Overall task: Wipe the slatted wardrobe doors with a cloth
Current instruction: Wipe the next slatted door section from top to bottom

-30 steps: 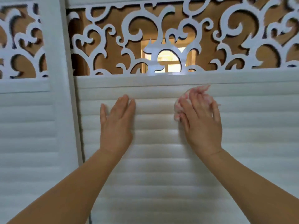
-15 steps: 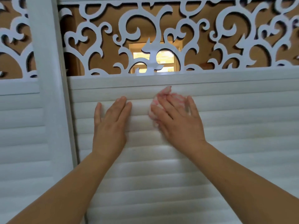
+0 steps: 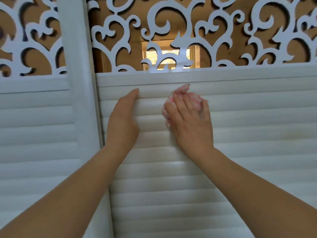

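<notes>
Two bare forearms rising from the lower corners toward the middle of the view. Left hand point(image 3: 122, 122) laid against the white slatted wardrobe door point(image 3: 240, 143), fingers straight and held together, holding nothing, fingertips touching the topmost slat just under the door's upper rail, edge of the hand turned toward the camera. Just right of it, near but apart, right hand point(image 3: 190, 121) spread flat with fingers slightly fanned, pressing a crumpled pink-and-white cloth point(image 3: 181, 93) against the upper slats of the same door. Cloth mostly hidden under the palm and fingers, showing only above the fingertips and along the left edge of the hand; whether any finger curls round it cannot be told. Slats horizontal, glossy, catching light below the wrists. Left of the left hand, a white upright frame post point(image 3: 77, 83), and beyond it a second white slatted door point(image 3: 34, 134), set a little further back. Above both slatted sections, a white scrollwork fretwork panel point(image 3: 171, 23) with brown board behind the cut-outs. Through the central openings, a bright yellowish window-like patch point(image 3: 168, 54), blurred.
</notes>
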The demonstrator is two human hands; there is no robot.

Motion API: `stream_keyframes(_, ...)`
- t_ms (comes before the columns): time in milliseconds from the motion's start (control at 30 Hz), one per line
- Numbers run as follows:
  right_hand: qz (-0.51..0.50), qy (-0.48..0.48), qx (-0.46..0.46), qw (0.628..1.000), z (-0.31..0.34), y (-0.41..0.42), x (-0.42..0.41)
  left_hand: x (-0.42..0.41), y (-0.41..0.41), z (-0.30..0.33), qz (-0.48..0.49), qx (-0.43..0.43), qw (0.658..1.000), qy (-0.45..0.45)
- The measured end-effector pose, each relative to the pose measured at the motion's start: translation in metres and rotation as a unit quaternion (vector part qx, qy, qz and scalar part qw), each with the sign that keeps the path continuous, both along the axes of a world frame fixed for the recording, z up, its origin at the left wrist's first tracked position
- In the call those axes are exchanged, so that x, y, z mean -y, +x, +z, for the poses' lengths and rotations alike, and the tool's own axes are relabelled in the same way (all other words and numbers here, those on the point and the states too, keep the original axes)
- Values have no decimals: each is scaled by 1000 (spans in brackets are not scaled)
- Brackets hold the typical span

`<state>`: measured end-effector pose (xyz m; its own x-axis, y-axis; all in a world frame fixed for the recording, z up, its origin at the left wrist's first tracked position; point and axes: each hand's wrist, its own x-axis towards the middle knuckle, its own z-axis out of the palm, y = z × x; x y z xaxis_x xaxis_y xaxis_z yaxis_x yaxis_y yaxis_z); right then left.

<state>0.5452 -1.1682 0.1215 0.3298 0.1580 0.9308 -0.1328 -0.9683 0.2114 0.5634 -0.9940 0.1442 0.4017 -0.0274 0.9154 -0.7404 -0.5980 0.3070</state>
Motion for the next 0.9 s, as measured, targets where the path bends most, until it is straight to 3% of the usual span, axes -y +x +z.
stream_keyframes(300,88,-88,2,992,-25,31,-81,-33,-4,-15,-31,-15,995,-90)
stream_keyframes(433,92,-134,-13,987,-44,34,-86,-31,1,-24,-47,-3,997,-58)
stream_keyframes(633,63,-176,-17,982,-47,15,-23,-25,11,-41,-23,34,999,8)
stream_keyframes(800,-20,-124,-25,992,-55,-15,56,-21,14,-54,-7,5,1000,-5)
stream_keyframes(900,-65,-8,-31,997,-68,-33,96,-21,15,-55,-20,2,1000,-22)
